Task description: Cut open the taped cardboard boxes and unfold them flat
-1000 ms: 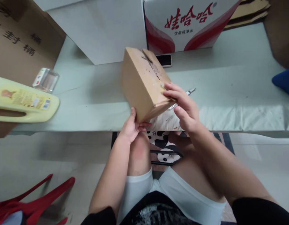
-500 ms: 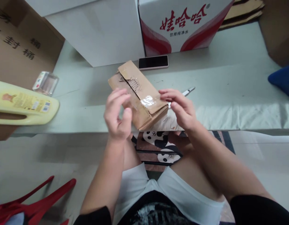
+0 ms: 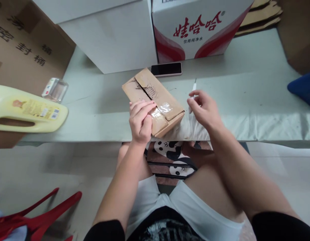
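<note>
A small brown cardboard box [image 3: 167, 100] lies at an angle near the table's front edge, with clear tape and a torn patch on its top. My left hand [image 3: 141, 121] rests on the box's left side, fingers together over the top. To the right of the box, my right hand [image 3: 203, 107] pinches a slim white cutter [image 3: 194, 87] between thumb and fingers, its thin tip pointing away from me. The hand's fingers partly hide the cutter's lower part.
Behind the box lie a phone [image 3: 166, 69], a plain white carton [image 3: 114, 40] and a red-and-white carton [image 3: 195, 33]. At the left are a yellow bottle [image 3: 44, 113], a clear small container [image 3: 58, 91] and a large brown carton [image 3: 41, 70]. A blue object [image 3: 304, 87] sits far right.
My left hand has come down onto the box. My right hand has moved right, off the box's corner, and has taken hold of the cutter, which now points away from me.
</note>
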The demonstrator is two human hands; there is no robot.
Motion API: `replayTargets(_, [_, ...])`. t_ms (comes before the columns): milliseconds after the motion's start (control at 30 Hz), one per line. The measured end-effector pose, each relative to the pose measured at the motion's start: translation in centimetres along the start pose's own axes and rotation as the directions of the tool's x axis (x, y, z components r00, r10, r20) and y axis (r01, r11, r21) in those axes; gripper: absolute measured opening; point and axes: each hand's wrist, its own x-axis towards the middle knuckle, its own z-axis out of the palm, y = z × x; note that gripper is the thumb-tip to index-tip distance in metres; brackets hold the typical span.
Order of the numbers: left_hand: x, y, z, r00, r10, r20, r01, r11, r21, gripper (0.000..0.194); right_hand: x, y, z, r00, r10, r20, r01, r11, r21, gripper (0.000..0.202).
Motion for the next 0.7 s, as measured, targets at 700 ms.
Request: replayTargets(700, [-0.9,2.0,2.8,0.981,0.061,-0.182,-0.045,0.995,0.088,0.033,-7.4,-2.1,-1.9,0.91,-0.414,-0.026,0.401,0.864,0.303,0.02])
